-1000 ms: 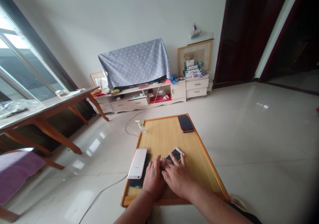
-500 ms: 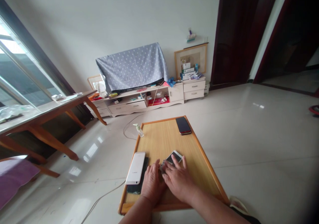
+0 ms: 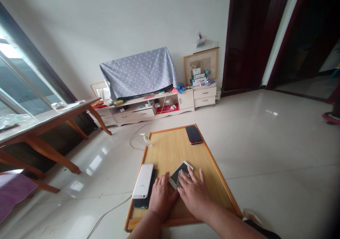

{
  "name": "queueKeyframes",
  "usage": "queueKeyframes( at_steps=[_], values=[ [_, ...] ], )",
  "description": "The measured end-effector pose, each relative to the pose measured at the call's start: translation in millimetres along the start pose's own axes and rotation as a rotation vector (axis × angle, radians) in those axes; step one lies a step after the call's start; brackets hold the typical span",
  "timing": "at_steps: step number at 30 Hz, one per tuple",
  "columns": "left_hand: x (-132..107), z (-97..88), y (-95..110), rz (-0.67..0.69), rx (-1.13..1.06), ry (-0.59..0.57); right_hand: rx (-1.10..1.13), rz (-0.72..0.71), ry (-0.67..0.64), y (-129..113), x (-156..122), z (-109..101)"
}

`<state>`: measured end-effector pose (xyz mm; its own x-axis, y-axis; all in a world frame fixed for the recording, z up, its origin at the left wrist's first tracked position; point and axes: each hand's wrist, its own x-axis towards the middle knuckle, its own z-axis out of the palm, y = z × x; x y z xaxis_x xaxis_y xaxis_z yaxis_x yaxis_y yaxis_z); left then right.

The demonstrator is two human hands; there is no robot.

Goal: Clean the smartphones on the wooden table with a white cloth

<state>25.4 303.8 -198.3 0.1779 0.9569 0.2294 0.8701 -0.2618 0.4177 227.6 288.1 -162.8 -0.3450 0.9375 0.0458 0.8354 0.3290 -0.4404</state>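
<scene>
One white-framed phone [image 3: 175,176] sits face up at a slant on the wooden bench [image 3: 170,141], lower centre of the frame, and you've got both hands on or right by it. Your right hand [image 3: 195,195] is palm down with the fingers fanned wide, a couple of tips over the dark screen. Some greyish bit shows around those fingertips, too small to tell what. Your left hand [image 3: 160,193] is just beside the phone's near left corner, fingers close together; can't tell if it's actually gripping.

Handling-wise, I'd expect it to be light, stiff and slick, glass being the fragile part. It'd probably skate if you push sideways, so I'd brace the white edges with your left and go easy mid-screen. To lift, pinch the long sides.

Further out, a pale phone [image 3: 143,181] overlaps a dark phone [image 3: 141,203] left of your left hand, a pump bottle [image 3: 147,141] stands by the bench's far left corner, and a red-edged phone [image 3: 193,134] lies at its far right.
</scene>
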Motion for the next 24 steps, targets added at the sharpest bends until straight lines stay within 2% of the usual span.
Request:
queueKeyframes(
  at_steps=[5,12,18,24],
  values=[
    [0.4,0.2,1.7,0.031,0.002,0.038,-0.075,0.176,0.038,20.1,8.8,-16.9],
    [0.8,1.0,0.6,0.010,0.026,0.014,-0.003,0.002,0.010,1.3,-8.1,-3.8],
    [0.3,2.4,-0.6,0.044,0.019,0.049,-0.063,0.151,0.054,17.4,6.0,-17.4],
    [0.8,0.9,-1.4,-0.002,0.002,-0.015,0.048,-0.074,-0.005,-12.2,-8.1,-4.3]
  ],
)
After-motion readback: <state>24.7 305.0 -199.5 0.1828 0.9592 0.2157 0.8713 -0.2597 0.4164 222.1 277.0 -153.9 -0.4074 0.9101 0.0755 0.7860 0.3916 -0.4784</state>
